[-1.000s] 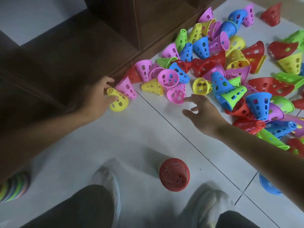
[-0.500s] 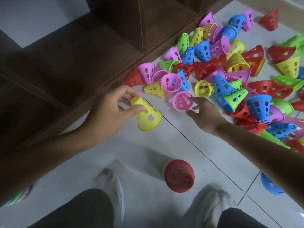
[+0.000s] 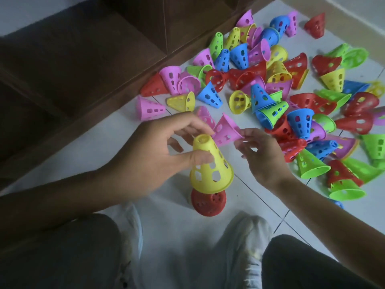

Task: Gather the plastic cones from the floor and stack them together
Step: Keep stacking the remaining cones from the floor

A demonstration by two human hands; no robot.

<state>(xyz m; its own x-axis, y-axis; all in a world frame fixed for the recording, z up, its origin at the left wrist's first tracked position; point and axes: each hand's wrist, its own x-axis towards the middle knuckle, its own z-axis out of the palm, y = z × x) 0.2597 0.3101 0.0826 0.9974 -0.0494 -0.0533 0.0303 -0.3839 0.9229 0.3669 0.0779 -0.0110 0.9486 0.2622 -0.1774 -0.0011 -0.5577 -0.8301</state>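
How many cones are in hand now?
2: yellow cone gripped by the left hand, pink cone pinched by the right hand. Neither hand seems to hide more.

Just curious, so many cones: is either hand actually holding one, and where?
Left hand grips a yellow cone near its narrow top; right hand pinches a pink cone by its wide rim.

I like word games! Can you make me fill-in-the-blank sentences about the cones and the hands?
1. The left hand holds a ____ cone.
2. The right hand pinches a ____ cone.
3. Just below the held yellow cone, a ____ cone stands on the floor.

Missing words: yellow; pink; red
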